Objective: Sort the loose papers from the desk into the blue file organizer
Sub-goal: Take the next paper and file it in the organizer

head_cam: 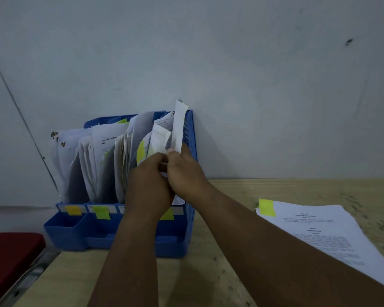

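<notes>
Nearest, two bare forearms crossing a wooden desk (220, 273) toward the wall. At right on the desk, a stack (326, 233) of printed sheets lying flat, a yellow tab (267, 207) on its far left corner. At lower left, a dark red seat (11, 258) beside the desk edge. Farther in, a blue organizer (75, 231) standing against the wall, colored tabs along its front ledge, its compartments crowded with upright, sagging papers. At its rightmost compartment, left hand (150, 185) with fingers curled around a folded paper (159, 141); right hand (186, 171), touching the left, pinching a narrow slip (178, 127) held upright above the compartment. Behind, a pale wall (253, 74) with dark marks at upper right.
</notes>
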Demonstrator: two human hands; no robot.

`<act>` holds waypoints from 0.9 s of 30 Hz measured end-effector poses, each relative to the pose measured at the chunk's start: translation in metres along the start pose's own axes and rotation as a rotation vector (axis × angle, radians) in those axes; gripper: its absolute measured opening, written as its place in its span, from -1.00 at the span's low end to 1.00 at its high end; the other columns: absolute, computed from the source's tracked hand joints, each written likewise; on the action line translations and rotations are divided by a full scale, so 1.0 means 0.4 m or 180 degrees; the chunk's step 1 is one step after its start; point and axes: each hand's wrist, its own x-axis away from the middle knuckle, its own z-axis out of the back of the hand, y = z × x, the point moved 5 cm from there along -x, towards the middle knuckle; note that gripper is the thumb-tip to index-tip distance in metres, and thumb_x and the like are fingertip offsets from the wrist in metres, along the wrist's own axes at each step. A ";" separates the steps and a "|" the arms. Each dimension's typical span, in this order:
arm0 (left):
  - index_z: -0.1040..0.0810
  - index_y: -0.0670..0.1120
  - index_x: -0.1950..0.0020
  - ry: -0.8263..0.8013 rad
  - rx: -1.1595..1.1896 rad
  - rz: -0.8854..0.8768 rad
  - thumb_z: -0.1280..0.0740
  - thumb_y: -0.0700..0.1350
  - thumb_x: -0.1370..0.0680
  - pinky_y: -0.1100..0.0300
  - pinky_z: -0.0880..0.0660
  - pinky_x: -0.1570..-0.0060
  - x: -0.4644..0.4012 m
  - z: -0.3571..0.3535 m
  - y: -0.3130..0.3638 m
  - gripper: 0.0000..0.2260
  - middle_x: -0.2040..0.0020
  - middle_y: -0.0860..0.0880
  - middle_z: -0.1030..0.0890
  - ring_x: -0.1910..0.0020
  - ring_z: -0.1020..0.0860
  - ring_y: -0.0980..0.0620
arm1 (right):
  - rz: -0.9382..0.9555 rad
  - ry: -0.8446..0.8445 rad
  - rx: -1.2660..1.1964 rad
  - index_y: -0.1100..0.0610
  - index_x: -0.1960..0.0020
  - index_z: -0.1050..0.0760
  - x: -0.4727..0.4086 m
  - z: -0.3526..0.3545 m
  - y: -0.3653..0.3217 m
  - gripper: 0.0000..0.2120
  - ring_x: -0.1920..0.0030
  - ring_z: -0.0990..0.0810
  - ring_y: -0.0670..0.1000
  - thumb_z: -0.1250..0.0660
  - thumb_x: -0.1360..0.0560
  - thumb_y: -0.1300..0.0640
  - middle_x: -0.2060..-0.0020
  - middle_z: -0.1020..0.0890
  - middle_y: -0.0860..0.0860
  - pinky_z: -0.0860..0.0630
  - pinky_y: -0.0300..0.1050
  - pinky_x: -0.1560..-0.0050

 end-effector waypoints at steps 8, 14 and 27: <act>-0.67 -0.19 0.09 0.0449 -0.0489 0.0146 -0.43 -0.27 -0.54 0.41 -0.26 0.40 0.008 0.035 0.012 -0.96 0.23 -0.07 -0.67 0.40 -0.37 0.30 | -0.0026 -0.0095 0.0566 -0.07 -0.61 -0.05 0.003 -0.014 -0.023 -0.32 -0.38 -0.41 0.05 -0.20 -0.57 -0.20 -0.48 -0.35 0.01 -0.37 -0.01 -0.34; -0.67 -0.14 0.06 -0.0219 -0.0765 0.0611 -0.40 -0.26 -0.55 0.26 -0.29 0.45 0.011 0.033 -0.008 -0.94 0.32 0.01 -0.55 0.38 -0.40 0.16 | 0.0112 -0.0086 0.0706 -0.04 -0.58 -0.16 0.018 -0.019 -0.024 -0.46 -0.37 -0.44 0.01 -0.20 -0.64 -0.07 -0.46 -0.40 0.00 -0.33 -0.16 -0.25; -0.69 0.09 0.28 0.0474 -0.0062 0.1047 -0.42 -0.12 -0.55 0.05 -0.62 0.33 0.017 0.074 -0.039 -0.78 0.38 0.11 -0.61 0.36 -0.59 0.08 | -0.0351 0.0064 0.0579 0.02 -0.40 -0.45 0.005 -0.033 0.024 -0.63 -0.02 -0.55 -0.10 -0.21 -0.64 -0.08 -0.22 -0.56 -0.05 -0.51 -0.29 0.10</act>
